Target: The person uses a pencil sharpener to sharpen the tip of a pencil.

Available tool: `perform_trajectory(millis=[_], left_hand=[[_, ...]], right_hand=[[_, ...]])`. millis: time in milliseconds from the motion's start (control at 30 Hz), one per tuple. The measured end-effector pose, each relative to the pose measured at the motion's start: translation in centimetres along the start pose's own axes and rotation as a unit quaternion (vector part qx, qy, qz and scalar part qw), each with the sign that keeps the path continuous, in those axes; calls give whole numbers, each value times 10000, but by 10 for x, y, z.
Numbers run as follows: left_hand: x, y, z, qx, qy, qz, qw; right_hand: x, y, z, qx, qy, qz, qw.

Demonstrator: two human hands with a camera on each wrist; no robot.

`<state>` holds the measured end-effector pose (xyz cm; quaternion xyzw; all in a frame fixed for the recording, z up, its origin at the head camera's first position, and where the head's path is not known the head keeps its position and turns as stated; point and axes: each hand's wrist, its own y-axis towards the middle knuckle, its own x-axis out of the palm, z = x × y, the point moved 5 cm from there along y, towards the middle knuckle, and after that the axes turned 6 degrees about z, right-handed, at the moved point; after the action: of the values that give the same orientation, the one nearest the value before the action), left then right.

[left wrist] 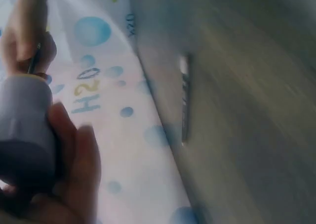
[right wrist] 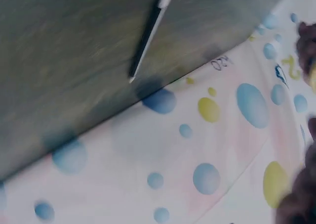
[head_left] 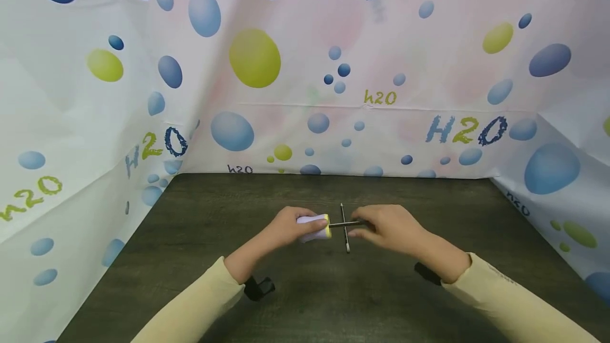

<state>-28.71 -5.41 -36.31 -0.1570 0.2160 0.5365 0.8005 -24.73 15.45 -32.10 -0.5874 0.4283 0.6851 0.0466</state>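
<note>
My left hand grips a lavender cylinder with a yellow rim, which looks like a pencil sharpener. It is held on its side, yellow end to the right; the left wrist view shows the sharpener close up. A dark pencil runs from that yellow end to my right hand, whose thumb and fingers pinch it. The pencil's inner tip is hidden. Beneath, a second dark pencil with a white end lies on the table. In the right wrist view dark fingers show only at the right edge.
The dark wooden table is enclosed at the back and sides by white sheeting printed with blue and green bubbles and H2O lettering. Black straps sit near both cuffs.
</note>
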Motion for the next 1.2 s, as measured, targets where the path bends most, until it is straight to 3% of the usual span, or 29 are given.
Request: perform_trajectory(millis=[67, 167, 333, 367, 400, 467, 500, 533, 567, 600, 633, 667, 700, 767, 800, 833, 867, 900, 933, 1000, 1033, 1067, 1100, 1133, 1200], left_hand=[[0, 0, -3, -366, -454, -374, 9976], [1, -2, -3, -709, -1035, -888, 9881], [4, -8, 3, -911, -1357, -1216, 9790], [4, -8, 4, -873, -1292, -1199, 9805], [5, -9, 5, -792, -1197, -1150, 9829], [4, -9, 8, -471, -877, -872, 9912], [3, -8, 10, -244, -633, -651, 9956], [3, -8, 12, 33, -374, -389, 9985], [2, -9, 15, 392, -63, -102, 9992], [2, -10, 18, 835, 326, 177, 9958], [2, -12, 23, 1367, 786, 460, 9864], [2, -15, 27, 1940, 1244, 751, 9702], [2, -19, 32, 2484, 1659, 1026, 9488], [4, -26, 39, 3512, 2399, 1537, 8919], [5, -29, 42, 3872, 2646, 1725, 8662], [5, -31, 43, 4074, 2767, 1830, 8509], [5, -31, 43, 4087, 2773, 1830, 8500], [5, -29, 42, 3941, 2702, 1750, 8608], [4, -26, 40, 3658, 2535, 1592, 8812], [2, -19, 34, 2786, 2035, 1236, 9304], [1, -15, 30, 2244, 1715, 1056, 9535], [-1, -11, 26, 1701, 1374, 899, 9716], [-2, -9, 22, 1216, 1034, 745, 9844], [-2, -7, 19, 816, 678, 551, 9928], [-2, -5, 14, 161, 55, 149, 9997]], right_hand=[[-5, -1, -6, -776, -645, 834, 9914], [-9, -4, -13, -1690, -1450, 1955, 9551], [-5, -11, -19, -2669, -2149, 2956, 8918], [-4, -12, -20, -2756, -2169, 3078, 8844], [-3, -13, -21, -2752, -2101, 3141, 8840], [-1, -13, -21, -2509, -1739, 3086, 9009], [0, -11, -20, -2242, -1486, 2926, 9176], [1, -9, -19, -1838, -1109, 2598, 9415], [1, -6, -16, -1333, -615, 2081, 9670], [3, -4, -12, -709, 41, 1483, 9864], [6, -2, -6, -42, 846, 783, 9933], [9, -1, -1, 702, 1720, 84, 9826], [14, -2, 4, 1492, 2537, -540, 9542], [20, -7, 12, 2780, 3677, -1446, 8756], [23, -9, 14, 3170, 4003, -1719, 8425], [24, -11, 15, 3361, 4197, -1881, 8219], [25, -11, 16, 3339, 4165, -1911, 8237], [24, -11, 16, 3127, 3961, -1852, 8432], [23, -10, 15, 2767, 3610, -1669, 8748], [17, -7, 10, 1617, 2402, -920, 9527], [13, -6, 6, 940, 1552, -391, 9826], [8, -6, 1, 323, 703, 209, 9968], [5, -6, -3, -230, -48, 804, 9965], [2, -7, -7, -713, -669, 1371, 9857], [-2, -11, -13, -1495, -1503, 2188, 9525]])
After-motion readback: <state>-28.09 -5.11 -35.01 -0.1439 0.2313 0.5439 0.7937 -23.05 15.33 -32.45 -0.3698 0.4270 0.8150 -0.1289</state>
